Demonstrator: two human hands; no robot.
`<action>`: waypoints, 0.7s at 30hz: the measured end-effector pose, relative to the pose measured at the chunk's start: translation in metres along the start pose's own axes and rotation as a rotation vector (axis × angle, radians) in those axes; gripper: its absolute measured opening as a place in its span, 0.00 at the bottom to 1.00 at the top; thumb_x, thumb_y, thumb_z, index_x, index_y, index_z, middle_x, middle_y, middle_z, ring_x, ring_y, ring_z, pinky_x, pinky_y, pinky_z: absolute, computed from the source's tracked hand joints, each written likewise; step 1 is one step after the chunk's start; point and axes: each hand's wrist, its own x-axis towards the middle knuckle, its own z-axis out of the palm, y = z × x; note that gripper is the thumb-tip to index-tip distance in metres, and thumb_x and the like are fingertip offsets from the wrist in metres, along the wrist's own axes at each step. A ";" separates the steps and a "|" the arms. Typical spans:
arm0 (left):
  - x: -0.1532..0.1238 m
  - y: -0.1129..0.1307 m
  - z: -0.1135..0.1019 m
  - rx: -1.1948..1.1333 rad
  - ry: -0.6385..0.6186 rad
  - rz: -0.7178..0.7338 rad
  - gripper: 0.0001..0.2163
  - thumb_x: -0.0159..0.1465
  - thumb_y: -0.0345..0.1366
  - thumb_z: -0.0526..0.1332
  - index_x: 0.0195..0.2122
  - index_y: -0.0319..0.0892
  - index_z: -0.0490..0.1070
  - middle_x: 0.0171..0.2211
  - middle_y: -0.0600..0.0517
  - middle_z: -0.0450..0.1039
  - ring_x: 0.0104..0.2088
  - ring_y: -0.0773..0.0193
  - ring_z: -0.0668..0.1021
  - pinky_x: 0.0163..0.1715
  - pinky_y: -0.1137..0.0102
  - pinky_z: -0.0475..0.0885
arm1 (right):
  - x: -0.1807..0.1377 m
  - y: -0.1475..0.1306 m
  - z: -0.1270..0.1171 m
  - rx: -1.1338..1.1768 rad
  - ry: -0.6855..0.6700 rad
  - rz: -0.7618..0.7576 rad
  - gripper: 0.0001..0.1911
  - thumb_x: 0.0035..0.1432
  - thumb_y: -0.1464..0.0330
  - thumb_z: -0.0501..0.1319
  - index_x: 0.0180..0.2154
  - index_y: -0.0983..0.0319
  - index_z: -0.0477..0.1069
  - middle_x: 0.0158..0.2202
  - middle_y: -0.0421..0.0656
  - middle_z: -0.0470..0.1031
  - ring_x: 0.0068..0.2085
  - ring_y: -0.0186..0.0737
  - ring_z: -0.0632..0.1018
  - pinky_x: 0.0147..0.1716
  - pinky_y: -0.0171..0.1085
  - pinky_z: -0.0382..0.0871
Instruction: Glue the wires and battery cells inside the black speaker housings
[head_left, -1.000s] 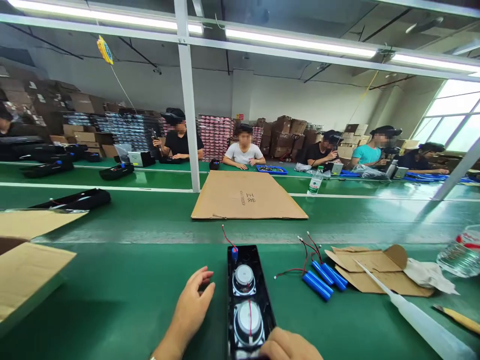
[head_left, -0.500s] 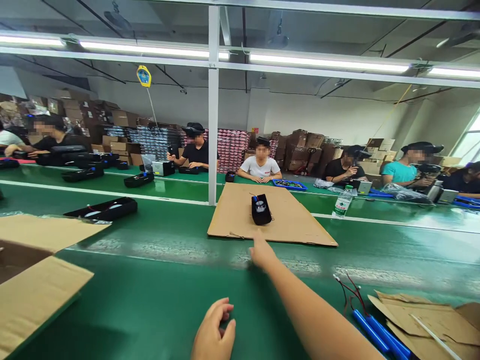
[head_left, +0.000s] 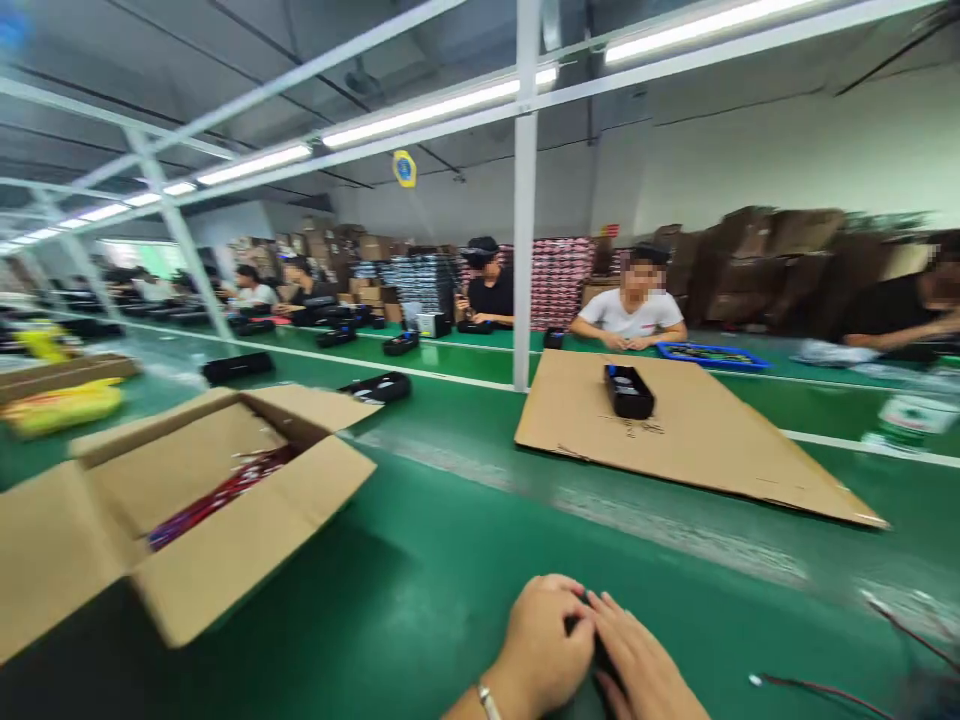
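Both bare hands are meeting on the person's side of the cardboard sheet (head_left: pixel 712 445), in front of the left part of its near edge, over the green bench (head_left: pixel 450 570). A dark piece (head_left: pixel 602 662) is lying right between them, mostly covered; what shows of it is running roughly lengthwise away from the person, toward the sheet. The left hand (head_left: pixel 546 640) is curling narrowly around its left side, thumb bent in against it, while the right hand (head_left: pixel 645 655) is lying along the other side with its fingers straight and close together; whether that one is gripping or only resting, I cannot tell. Neither hand is nearer to the piece, since both are touching it. A black case (head_left: pixel 634 403) is sitting on the sheet's left half, straight ahead of the hands and well apart from them, its long axis also pointing away from the person. Left of the sheet, an open box (head_left: pixel 255 550) is holding a bundle of red wires (head_left: pixel 225 495). On the sheet's near side, toward the right, a loose wire (head_left: pixel 817 687) is lying with its white plug facing the hands.
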 end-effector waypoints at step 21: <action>-0.026 -0.014 0.001 -0.125 -0.177 0.081 0.15 0.48 0.52 0.66 0.31 0.50 0.79 0.58 0.57 0.63 0.57 0.57 0.65 0.60 0.64 0.61 | -0.013 0.025 0.029 0.086 0.154 -0.143 0.20 0.58 0.59 0.51 0.46 0.58 0.75 0.50 0.49 0.74 0.49 0.50 0.76 0.42 0.45 0.77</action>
